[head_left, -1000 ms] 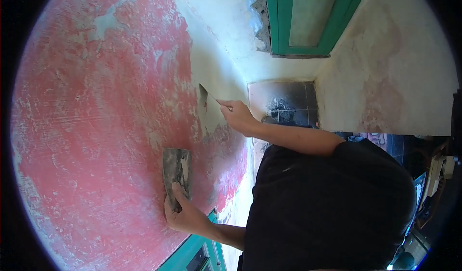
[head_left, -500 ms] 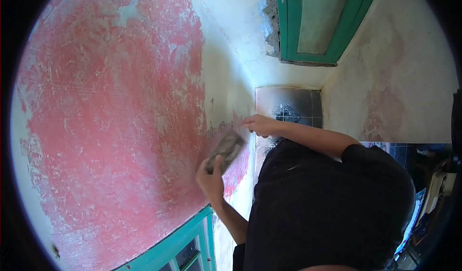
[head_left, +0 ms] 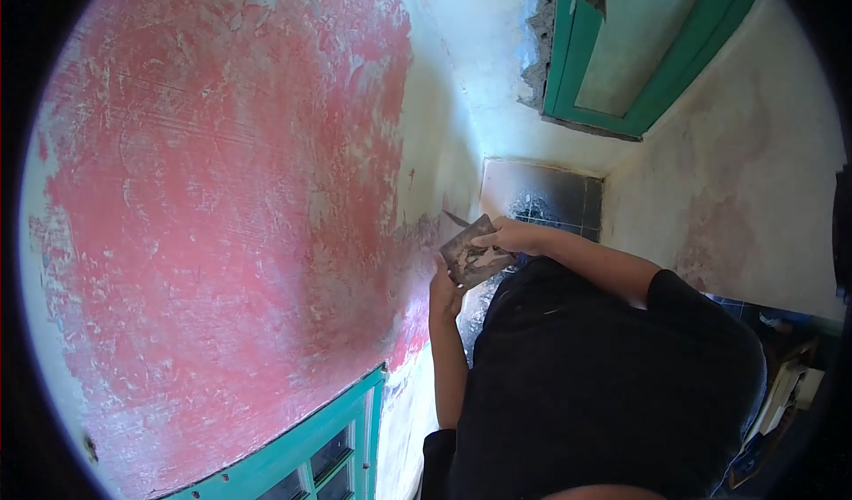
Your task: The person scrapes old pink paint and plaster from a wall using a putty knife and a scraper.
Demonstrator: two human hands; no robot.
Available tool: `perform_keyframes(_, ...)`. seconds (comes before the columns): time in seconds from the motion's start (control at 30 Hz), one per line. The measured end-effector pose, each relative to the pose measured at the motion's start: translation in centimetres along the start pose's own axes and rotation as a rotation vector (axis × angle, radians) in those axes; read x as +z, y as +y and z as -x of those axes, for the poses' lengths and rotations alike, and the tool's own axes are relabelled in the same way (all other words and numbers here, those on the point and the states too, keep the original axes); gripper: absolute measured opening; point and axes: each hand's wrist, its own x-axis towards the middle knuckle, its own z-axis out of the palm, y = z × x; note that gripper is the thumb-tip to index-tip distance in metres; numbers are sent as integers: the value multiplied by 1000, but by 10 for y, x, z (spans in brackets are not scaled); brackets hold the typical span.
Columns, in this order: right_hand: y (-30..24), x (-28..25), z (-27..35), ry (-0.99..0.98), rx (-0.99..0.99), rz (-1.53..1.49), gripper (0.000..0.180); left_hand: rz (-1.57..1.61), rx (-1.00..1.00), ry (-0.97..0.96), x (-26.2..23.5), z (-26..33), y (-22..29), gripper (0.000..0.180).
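In front of my body, close to the pink patched wall (head_left: 240,207), both my hands are at a flat rectangular board (head_left: 476,259) smeared with grey-brown and pale residue. My left hand (head_left: 445,292) is closed at its lower left edge, with some fingers hidden behind it. My right hand (head_left: 513,236) grips the upper right side, thumb lying across the board's face. A thin dark pointed blade (head_left: 455,219) sticks out past the board's upper left edge; what holds it is hidden.
A green-framed glazed door or window (head_left: 319,456) stands at lower left, another green frame (head_left: 612,114) at upper right. Dark-stained tiles (head_left: 541,200) lie below my hands. Bare plaster walls (head_left: 737,181) rise at the right, with stacked household things (head_left: 781,402) at lower right.
The board has moved right, away from the pink wall toward my body. My right hand, which was apart from it, now has its thumb on it. The whole view has shifted slightly.
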Motion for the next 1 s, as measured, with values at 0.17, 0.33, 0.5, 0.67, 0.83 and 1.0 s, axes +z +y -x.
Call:
perform_keyframes(0.17, -5, -10, -14, 18, 104, -171, 34, 376, -141, -452, 7, -33, -13, 52)
perform_keyframes(0.33, -16, -25, -22, -32, 289, -331, 33, 600, -178, -493, 0, -64, -38, 54)
perform_keyframes(0.5, -10, -30, -37, -133, 357, -277, 36, 861, -253, -632, -24, -97, -82, 61)
perform_keyframes(0.67, 15, -66, -43, -62, 301, -38, 43, 228, -22, -465, 8, -85, -61, 50)
perform_keyframes(0.83, -39, -97, -19, -74, 201, -220, 43, 505, -123, -136, 4, -60, -47, 24)
perform_keyframes(1.0, -46, -73, -24, 61, 1, -497, 40, 268, -148, -164, -33, -25, -53, 18)
